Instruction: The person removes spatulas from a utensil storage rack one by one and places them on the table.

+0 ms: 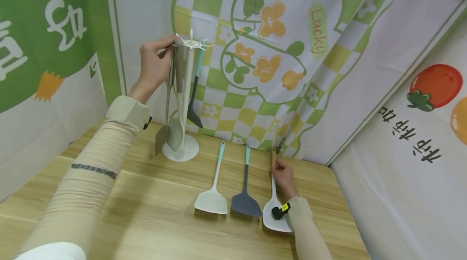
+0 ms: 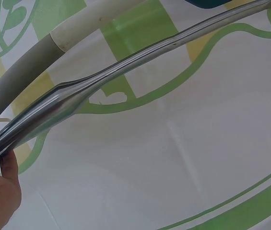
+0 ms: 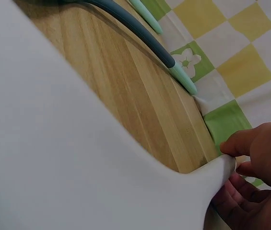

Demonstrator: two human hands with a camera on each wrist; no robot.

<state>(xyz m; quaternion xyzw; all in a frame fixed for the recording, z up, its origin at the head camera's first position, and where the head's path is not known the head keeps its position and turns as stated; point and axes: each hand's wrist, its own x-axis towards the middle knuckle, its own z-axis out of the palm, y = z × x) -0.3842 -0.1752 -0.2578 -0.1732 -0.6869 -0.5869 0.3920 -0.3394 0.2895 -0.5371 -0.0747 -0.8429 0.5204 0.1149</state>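
At the top of a white utensil stand point(image 1: 189, 146), my left hand point(image 1: 155, 63) pinches the upper end of a metal turner's handle. This metal turner point(image 1: 161, 139) hangs upright beside the pole; its shiny handle point(image 2: 44, 112) fills much of the left wrist view. Next to it hangs a pale utensil with a grey handle point(image 1: 178, 69). A dark turner with a teal handle point(image 1: 195, 116) hangs on the stand's other side. On the table, my right hand point(image 1: 284, 177) grips a white turner point(image 1: 270, 205) near its wooden handle. Its broad blade covers much of the right wrist view.
On the wooden table point(image 1: 157, 211), a white turner with a teal handle point(image 1: 211, 201) and a dark grey turner point(image 1: 246, 203) lie side by side, left of the right hand. A checked, flowered curtain point(image 1: 219, 122) hangs behind. Printed fabric walls stand at both sides.
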